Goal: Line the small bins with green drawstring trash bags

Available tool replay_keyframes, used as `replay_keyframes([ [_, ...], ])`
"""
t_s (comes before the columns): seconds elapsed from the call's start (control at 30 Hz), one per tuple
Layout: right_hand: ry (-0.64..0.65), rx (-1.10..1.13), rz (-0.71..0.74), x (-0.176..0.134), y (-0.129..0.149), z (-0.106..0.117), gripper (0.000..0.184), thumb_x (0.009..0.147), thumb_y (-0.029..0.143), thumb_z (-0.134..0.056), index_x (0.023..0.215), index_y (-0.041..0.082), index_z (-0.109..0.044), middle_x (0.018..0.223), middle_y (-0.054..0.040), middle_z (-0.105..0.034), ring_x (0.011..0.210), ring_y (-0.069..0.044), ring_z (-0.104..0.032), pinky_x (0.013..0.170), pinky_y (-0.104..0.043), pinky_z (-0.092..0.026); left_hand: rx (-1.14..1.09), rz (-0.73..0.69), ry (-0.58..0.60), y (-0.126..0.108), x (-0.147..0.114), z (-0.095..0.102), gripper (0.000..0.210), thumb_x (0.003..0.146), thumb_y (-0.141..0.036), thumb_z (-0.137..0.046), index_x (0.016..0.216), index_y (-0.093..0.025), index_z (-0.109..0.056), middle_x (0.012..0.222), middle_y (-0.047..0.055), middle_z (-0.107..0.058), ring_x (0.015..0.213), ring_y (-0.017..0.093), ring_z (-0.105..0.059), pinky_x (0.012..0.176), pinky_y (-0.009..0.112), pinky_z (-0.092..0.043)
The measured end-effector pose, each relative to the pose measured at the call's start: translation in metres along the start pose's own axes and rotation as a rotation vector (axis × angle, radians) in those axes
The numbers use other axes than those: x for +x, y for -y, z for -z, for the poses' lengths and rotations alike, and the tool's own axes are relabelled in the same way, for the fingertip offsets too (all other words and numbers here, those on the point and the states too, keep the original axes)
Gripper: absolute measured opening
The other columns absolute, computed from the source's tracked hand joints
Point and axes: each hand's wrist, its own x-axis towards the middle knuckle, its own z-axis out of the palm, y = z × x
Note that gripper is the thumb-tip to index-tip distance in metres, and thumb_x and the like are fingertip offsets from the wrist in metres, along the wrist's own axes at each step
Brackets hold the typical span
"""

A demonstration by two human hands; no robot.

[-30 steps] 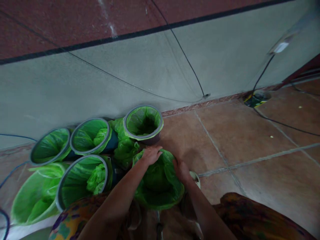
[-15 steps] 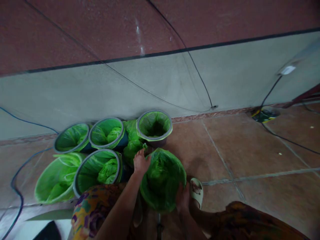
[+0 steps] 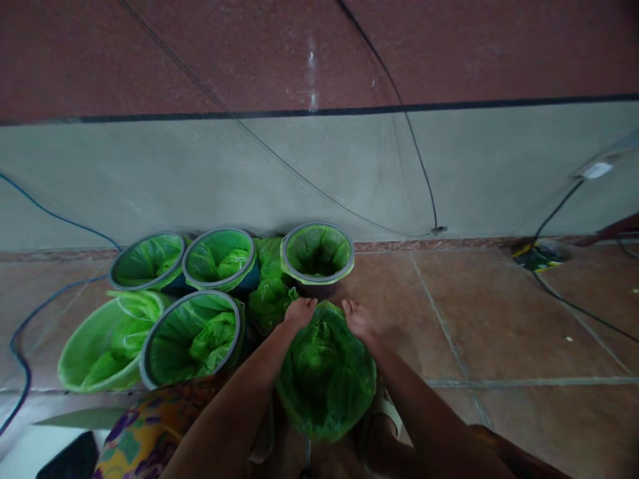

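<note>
Between my feet stands a bin lined with a green plastic bag [image 3: 324, 386], its mouth facing up and the bag spread over its rim. At the far left of the rim, my left hand [image 3: 300, 311] is closed on the bag's edge. Across from it, my right hand [image 3: 358, 318] pinches the far right edge of the same bag. The bin's wall is hidden under the bag. Just beyond my hands, another bin with a grey rim [image 3: 317, 277] and a green liner stands by the wall.
To the left, several lined bins stand close together, among them a front grey-rimmed bin [image 3: 150, 352] and a pale green one [image 3: 74, 359]. A filled green bag [image 3: 269, 303] sits between the bins. A blue cable [image 3: 22, 362] and a dark cable [image 3: 584, 309] cross the tiles.
My right hand has moved from the near right side of the bin to the far rim. My left hand has shifted slightly right along the edge. The camera view has tilted.
</note>
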Motion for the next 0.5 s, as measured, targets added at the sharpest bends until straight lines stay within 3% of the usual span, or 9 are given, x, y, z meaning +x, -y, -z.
replay_keyframes([
  [0.13,0.159,-0.086,0.071,0.001,-0.005,-0.02,0.046,0.096,0.041,-0.029,0.09,0.018,-0.068,0.087,-0.0095,-0.071,0.085,-0.019,-0.064,0.076,-0.028,-0.042,0.037,-0.152,0.021,0.017,-0.01,-0.009,0.041,0.096,-0.042,-0.033,0.099,-0.023,-0.069,0.099,0.006,-0.072,0.097,0.019,-0.065,0.086,0.027,-0.046],
  [0.27,0.254,-0.199,0.144,-0.007,-0.012,-0.016,0.045,0.096,0.042,-0.029,0.115,0.017,-0.061,0.096,-0.0111,-0.071,0.086,-0.021,-0.064,0.073,-0.028,-0.041,0.072,-0.302,0.02,0.039,-0.017,-0.014,0.031,0.093,-0.038,-0.043,0.113,-0.024,-0.062,0.108,0.005,-0.07,0.101,0.019,-0.064,0.089,0.026,-0.045],
  [0.5,0.323,-0.218,0.111,-0.01,-0.008,-0.004,0.035,0.094,0.034,-0.038,0.118,0.017,-0.057,0.089,-0.0082,-0.071,0.079,-0.019,-0.064,0.067,-0.024,-0.039,0.145,-0.256,0.069,0.041,-0.02,-0.015,0.028,0.089,-0.029,-0.049,0.116,-0.025,-0.057,0.108,0.005,-0.068,0.102,0.02,-0.064,0.09,0.029,-0.046],
])
